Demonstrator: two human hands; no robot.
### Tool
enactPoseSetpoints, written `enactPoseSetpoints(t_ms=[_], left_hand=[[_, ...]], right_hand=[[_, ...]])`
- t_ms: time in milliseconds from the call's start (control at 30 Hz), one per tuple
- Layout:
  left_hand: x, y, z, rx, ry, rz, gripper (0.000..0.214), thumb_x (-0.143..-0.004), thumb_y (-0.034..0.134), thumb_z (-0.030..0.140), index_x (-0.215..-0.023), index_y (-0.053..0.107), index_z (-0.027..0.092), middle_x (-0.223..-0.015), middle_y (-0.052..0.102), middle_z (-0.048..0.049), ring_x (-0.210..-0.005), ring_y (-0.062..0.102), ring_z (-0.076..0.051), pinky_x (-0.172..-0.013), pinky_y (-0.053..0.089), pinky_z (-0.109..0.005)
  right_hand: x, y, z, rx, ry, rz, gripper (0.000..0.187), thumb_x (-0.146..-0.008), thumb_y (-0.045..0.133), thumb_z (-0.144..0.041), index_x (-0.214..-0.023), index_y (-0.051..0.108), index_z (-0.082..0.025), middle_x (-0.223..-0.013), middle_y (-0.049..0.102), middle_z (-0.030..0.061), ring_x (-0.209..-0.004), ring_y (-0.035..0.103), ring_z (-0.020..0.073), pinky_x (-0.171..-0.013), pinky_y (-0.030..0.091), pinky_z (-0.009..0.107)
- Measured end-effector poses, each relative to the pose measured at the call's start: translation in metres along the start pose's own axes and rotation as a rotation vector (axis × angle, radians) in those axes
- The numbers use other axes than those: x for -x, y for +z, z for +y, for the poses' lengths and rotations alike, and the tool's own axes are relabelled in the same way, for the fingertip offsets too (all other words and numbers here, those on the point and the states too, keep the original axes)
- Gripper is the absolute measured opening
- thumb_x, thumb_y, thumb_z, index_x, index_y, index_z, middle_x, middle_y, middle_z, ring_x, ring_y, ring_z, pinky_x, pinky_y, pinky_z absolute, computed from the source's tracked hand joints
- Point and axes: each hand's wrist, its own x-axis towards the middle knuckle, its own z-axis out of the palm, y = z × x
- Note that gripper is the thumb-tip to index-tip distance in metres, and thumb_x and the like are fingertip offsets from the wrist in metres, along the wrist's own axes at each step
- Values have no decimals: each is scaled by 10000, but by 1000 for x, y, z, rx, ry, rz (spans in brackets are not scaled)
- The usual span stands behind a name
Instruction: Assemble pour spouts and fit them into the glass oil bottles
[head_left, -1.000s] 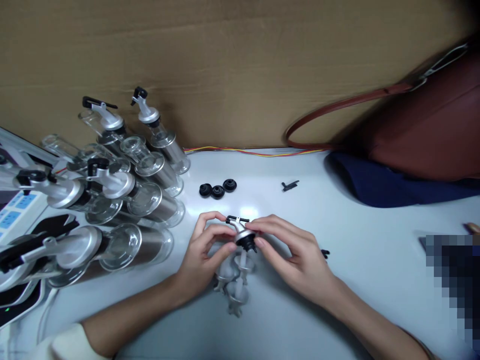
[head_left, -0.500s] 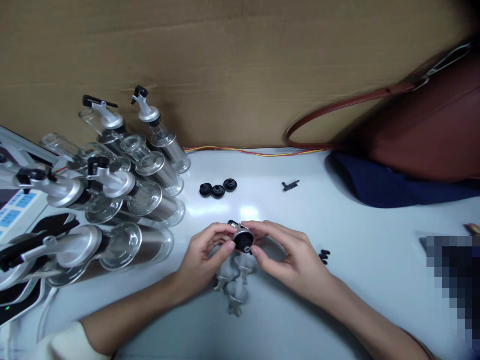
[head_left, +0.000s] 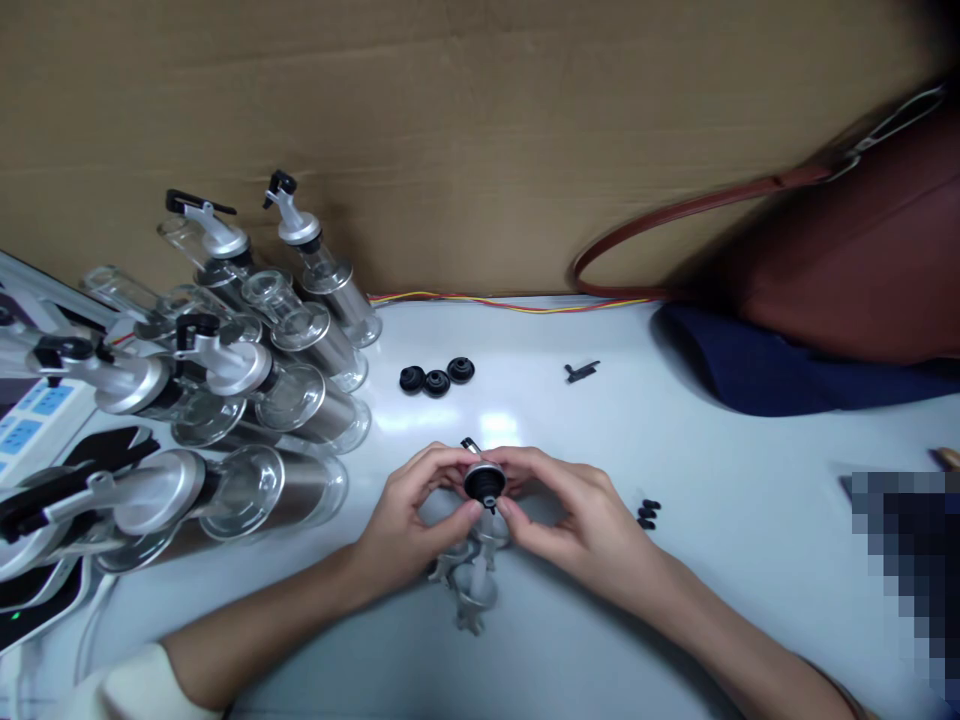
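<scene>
Between both hands, above the white table, is a bottle pourer (head_left: 486, 484) with a silver cap and a black ribbed stopper that faces me. My left hand (head_left: 420, 505) pinches it from the left with thumb and fingers. From the right, the thumb and fingers of my right hand (head_left: 559, 510) close on the same pourer. Just below the hands lie several grey pourer caps (head_left: 477, 588) with their spouts, partly covered by my fingers. Three black rubber stoppers (head_left: 436, 382) lie farther back. A small black lever piece (head_left: 582, 371) rests to their right.
Several glass and steel bottles (head_left: 315, 340) crowd the left side, some topped with pourers. Small black parts (head_left: 649, 514) lie right of my hand. A brown bag (head_left: 855, 250) sits on dark blue cloth (head_left: 750, 365) at the back right. Behind stands a cardboard panel (head_left: 480, 150).
The pourer has tipped slightly, so its black stopper faces me more and less of the silver cap shows. My fingers have shifted their hold a little around it.
</scene>
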Motion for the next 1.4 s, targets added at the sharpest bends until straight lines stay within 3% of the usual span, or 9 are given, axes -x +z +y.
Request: enactPoseSetpoints(t_ms=[467,800,1067,1167,1400], left_hand=[[4,-2,-5,-185,175,-53,321,-746,609,100,-1049,579,199,-939,586,-50,-851,582,-152,-757,503,-266],[2,-2,-5,-72,201,25,310,-770,708,188,-1051,588,237,-1033,564,-48,-980,575,-170,-865,487,-300],[3,-1,-11,-65,218,90,219,-803,688,208,-1008,613,228,-1008,598,-47,-982,591,-166,-894,488,-300],[3,-1,-10,-71,212,96,186,-814,677,241,-986,612,211,-979,600,-53,-949,592,-165,-858,499,-291],[6,0,-9,-141,190,41,233,-837,639,238,-1055,562,208,-1022,568,-67,-969,573,-170,-848,502,-294]], right_hand=[[3,1,1,92,-2,-45,211,-769,541,-206,-980,531,-202,-819,677,16,-719,677,143,-639,556,247],[4,4,4,209,-67,55,166,-793,521,-211,-958,517,-209,-866,691,51,-778,671,182,-683,551,305],[0,1,1,267,-295,20,302,-859,523,-158,-1146,585,-231,-1050,718,54,-917,683,179,-805,552,343],[-1,1,1,284,-320,20,356,-875,520,-151,-1209,583,-258,-1089,713,52,-966,678,182,-808,552,350],[0,2,2,247,-317,51,392,-835,528,-135,-1205,555,-261,-1014,722,37,-827,685,174,-744,559,347]])
